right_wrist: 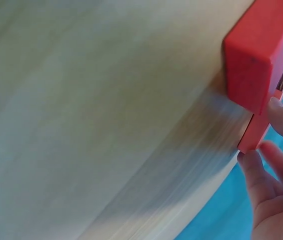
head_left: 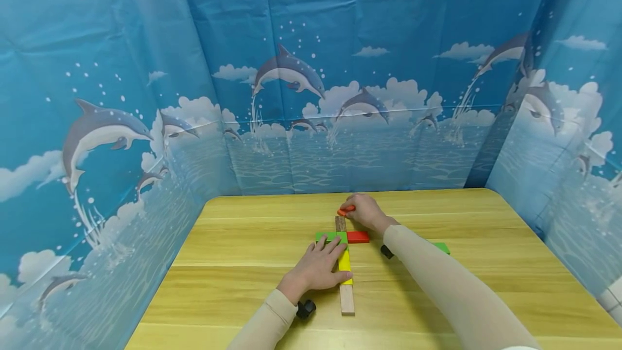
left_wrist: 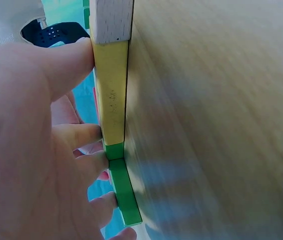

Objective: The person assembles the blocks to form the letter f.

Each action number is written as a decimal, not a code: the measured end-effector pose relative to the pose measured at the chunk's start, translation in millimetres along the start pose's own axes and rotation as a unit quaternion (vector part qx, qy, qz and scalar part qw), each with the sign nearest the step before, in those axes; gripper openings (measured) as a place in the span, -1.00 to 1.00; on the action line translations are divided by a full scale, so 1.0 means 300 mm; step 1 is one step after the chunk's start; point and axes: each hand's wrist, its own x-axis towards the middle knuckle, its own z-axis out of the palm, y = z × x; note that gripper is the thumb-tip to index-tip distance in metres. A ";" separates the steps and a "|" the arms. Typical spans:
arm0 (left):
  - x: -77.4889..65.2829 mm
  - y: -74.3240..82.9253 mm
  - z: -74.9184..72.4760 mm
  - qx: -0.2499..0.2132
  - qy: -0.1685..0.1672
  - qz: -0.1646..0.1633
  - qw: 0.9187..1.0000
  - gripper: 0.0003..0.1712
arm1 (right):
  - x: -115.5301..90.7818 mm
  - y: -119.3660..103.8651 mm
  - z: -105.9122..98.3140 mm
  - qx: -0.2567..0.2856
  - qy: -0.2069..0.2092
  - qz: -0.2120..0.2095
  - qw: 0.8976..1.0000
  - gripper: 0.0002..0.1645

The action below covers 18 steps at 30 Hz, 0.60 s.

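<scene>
Flat wooden blocks form a cross on the table. My left hand (head_left: 317, 268) lies spread over it, fingertips on the green block (head_left: 342, 237) and thumb on the yellow block (head_left: 344, 266). Below the yellow one is a pale wood block (head_left: 347, 301), also at the top of the left wrist view. A red block (head_left: 358, 237) makes the right arm, and a dark brown block (head_left: 340, 224) the upper part. At the far end of the brown block, my right hand (head_left: 366, 213) pinches an orange block (right_wrist: 254, 132) between thumb and fingers.
Another green block (head_left: 441, 248) lies on the right of the wooden table (head_left: 233, 285), partly behind the right forearm. Black wrist cameras (head_left: 305, 309) sit under both wrists. A blue dolphin-print curtain (head_left: 340, 150) stands along the table's back edge and sides.
</scene>
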 end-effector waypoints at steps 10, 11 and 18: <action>-0.001 -0.003 0.002 -0.003 -0.002 -0.003 1.000 -0.09 | -0.004 0.013 0.004 0.010 -0.002 0.011 1.000 -0.66; 0.000 -0.004 0.003 -0.001 -0.002 -0.002 1.000 -0.08 | -0.005 0.015 0.001 0.012 -0.001 0.011 1.000 -0.66; 0.003 -0.009 0.000 -0.002 0.003 0.001 1.000 -0.08 | -0.031 0.006 -0.040 0.045 0.011 0.038 0.998 -0.70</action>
